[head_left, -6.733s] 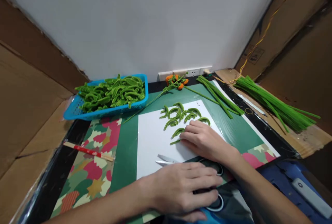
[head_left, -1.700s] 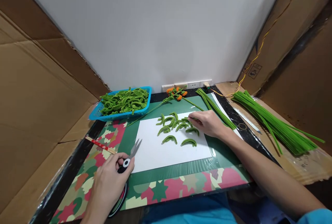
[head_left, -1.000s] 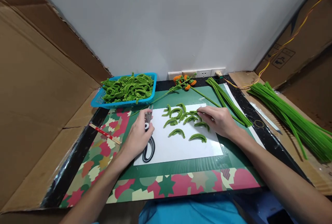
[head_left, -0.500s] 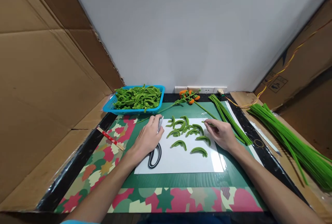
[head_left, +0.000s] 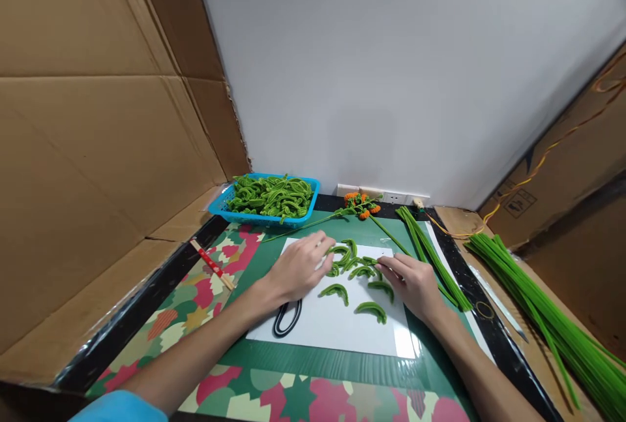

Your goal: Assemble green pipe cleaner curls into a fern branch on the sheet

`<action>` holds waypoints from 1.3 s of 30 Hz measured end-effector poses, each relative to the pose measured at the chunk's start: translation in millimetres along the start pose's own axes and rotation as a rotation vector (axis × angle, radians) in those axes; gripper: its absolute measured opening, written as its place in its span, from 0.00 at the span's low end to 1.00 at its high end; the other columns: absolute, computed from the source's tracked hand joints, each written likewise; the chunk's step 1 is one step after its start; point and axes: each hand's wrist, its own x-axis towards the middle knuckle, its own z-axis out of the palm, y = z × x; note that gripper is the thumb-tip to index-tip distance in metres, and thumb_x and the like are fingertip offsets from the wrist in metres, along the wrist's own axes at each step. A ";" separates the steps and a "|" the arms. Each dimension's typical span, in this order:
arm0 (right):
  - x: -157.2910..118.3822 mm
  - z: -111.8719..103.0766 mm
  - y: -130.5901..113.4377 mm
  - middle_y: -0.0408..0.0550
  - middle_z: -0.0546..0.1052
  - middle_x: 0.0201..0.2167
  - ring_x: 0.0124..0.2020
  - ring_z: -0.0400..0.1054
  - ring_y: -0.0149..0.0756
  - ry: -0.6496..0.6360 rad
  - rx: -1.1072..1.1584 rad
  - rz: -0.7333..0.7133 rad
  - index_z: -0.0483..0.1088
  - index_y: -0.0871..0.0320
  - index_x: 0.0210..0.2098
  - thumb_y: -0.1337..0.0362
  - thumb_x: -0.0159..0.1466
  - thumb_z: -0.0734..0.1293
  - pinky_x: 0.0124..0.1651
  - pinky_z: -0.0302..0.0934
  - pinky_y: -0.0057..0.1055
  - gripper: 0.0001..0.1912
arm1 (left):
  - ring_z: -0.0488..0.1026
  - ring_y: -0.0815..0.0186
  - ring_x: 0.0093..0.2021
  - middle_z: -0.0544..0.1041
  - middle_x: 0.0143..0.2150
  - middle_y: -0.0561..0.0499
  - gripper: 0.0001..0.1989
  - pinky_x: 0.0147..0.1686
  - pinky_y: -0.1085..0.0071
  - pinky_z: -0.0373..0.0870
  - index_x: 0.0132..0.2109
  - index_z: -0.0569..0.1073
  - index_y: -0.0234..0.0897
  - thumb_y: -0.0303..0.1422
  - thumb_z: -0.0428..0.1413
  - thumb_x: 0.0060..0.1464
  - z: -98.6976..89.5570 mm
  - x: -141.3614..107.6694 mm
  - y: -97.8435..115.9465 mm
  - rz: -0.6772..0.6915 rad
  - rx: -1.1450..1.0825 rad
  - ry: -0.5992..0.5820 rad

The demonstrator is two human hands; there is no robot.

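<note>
Several short curved pieces of green pipe cleaner (head_left: 372,310) lie on a white sheet of paper (head_left: 323,331). My left hand (head_left: 300,267) is over the left part of the paper, its fingers bent and apart beside the nearest curved pieces, nothing visible in them. Below that hand shows the black handle loop of a pair of scissors (head_left: 287,319); their other end is hidden. On the right, my right hand (head_left: 415,282) pinches a green pipe-cleaner piece (head_left: 369,261) between thumb and fingertips, just above the pieces on the paper.
A blue basket (head_left: 254,218) heaped with twisted green pieces stands at the back left. An orange-flowered stem (head_left: 362,203) lies behind the paper. Long green pipe cleaners (head_left: 538,317) lie at right, near a pen-like tool (head_left: 496,301). Red-wrapped chopsticks (head_left: 211,263) lie at left.
My left hand has moved right, away from the scissors, to the curved pieces. My right hand has come slightly left with the pinched piece. The view has tilted up.
</note>
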 end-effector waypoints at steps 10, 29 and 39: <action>9.5 -0.6 -45.6 0.48 0.74 0.30 0.31 0.62 0.39 0.093 -0.044 -0.228 0.76 0.58 0.51 0.69 0.75 0.66 0.33 0.59 0.34 0.08 | 0.74 0.64 0.31 0.76 0.34 0.51 0.12 0.33 0.69 0.64 0.46 0.71 0.38 0.37 0.46 0.75 35.0 -13.5 30.9 0.231 -0.351 0.093; -3.1 6.2 -51.0 0.57 0.78 0.40 0.35 0.68 0.43 0.058 0.219 -0.271 0.62 0.63 0.71 0.82 0.69 0.63 0.35 0.66 0.38 0.32 | 0.73 0.66 0.31 0.77 0.37 0.52 0.05 0.32 0.72 0.66 0.50 0.71 0.37 0.31 0.52 0.72 31.1 -23.0 36.0 0.181 -0.517 0.119; 0.3 3.4 -46.3 0.54 0.80 0.38 0.37 0.69 0.42 0.141 0.122 -0.173 0.74 0.59 0.55 0.79 0.69 0.69 0.39 0.68 0.38 0.18 | 0.74 0.67 0.34 0.78 0.36 0.51 0.06 0.36 0.73 0.66 0.45 0.76 0.35 0.29 0.54 0.72 33.1 -22.9 31.5 0.160 -0.540 0.292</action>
